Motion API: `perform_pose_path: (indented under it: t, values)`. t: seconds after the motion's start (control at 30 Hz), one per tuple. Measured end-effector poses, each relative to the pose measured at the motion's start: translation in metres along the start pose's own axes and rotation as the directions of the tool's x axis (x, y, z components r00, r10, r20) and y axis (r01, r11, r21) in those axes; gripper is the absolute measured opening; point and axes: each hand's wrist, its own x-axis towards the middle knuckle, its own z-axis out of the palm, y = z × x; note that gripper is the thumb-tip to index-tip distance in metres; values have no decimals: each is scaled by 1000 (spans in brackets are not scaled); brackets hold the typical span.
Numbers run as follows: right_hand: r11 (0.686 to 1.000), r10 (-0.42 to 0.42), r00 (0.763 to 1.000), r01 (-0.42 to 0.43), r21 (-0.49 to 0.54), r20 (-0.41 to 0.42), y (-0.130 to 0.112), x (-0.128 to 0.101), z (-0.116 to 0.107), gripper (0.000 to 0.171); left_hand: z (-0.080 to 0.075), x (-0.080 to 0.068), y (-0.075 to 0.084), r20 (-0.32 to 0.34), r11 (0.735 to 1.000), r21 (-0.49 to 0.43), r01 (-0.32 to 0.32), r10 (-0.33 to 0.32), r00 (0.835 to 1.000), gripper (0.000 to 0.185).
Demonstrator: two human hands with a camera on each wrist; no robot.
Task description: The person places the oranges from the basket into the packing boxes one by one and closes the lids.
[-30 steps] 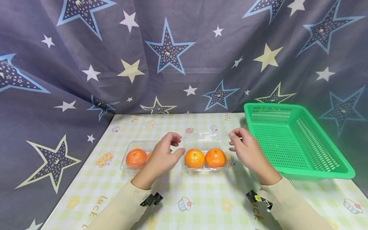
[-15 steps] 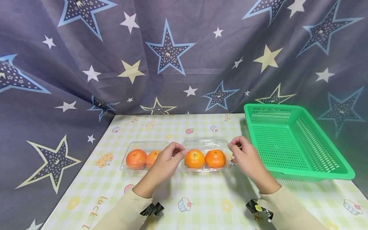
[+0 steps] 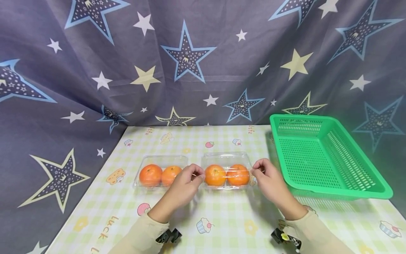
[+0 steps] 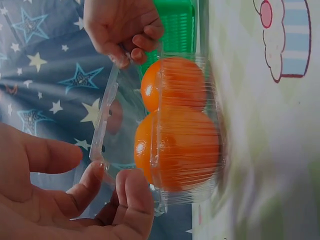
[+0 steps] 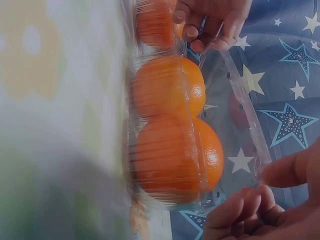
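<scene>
Two oranges (image 3: 215, 175) sit side by side in a clear plastic clamshell box (image 5: 131, 172) at the middle of the table. Its lid (image 4: 104, 117) is tilted partway over the fruit, leaving a gap above the front wall. My left hand (image 3: 185, 185) pinches the lid's left front corner between thumb and finger. At the opposite corner, the thumb and forefinger of my right hand (image 3: 270, 181) pinch the same lid edge. A second clear clamshell box (image 3: 163, 160), holding two more oranges (image 3: 150, 175), stands to the left, partly behind my left hand.
A green slotted plastic basket (image 3: 342, 193) stands at the right, close beyond my right hand. The table wears a checked cloth (image 3: 177, 233) with cupcake and flower prints. A dark curtain (image 3: 196, 98) with stars hangs along the table's back edge.
Both hands have come down and toward me, swinging the lid from lying back to tilting over the oranges. The boxes and basket have stayed in place.
</scene>
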Motion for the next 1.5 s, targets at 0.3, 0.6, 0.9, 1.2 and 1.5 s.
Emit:
perform_pose_path:
  t: [0.3,0.6,0.9,1.2,1.5]
  values:
    - [1000,24,999,-24,0,25,5,-2,2,9,3,-2,-8,62,996,-90,29,-23,998,6]
    - [995,89,995,-86,-42,51,11,-3,1,19,4,-2,-10,102,996,-73,49,-42,994,8]
    - [992,111,991,-106,-61,78,18,-4,1,25,9,-4,-15,115,998,-16,53,-51,992,9]
    - [983,184,973,-185,-3,138,20,-6,1,28,10,-6,-18,148,999,11,52,-53,988,14]
    - [967,241,952,-251,33,189,24,-6,1,18,15,-4,-21,159,995,-46,84,-75,984,15]
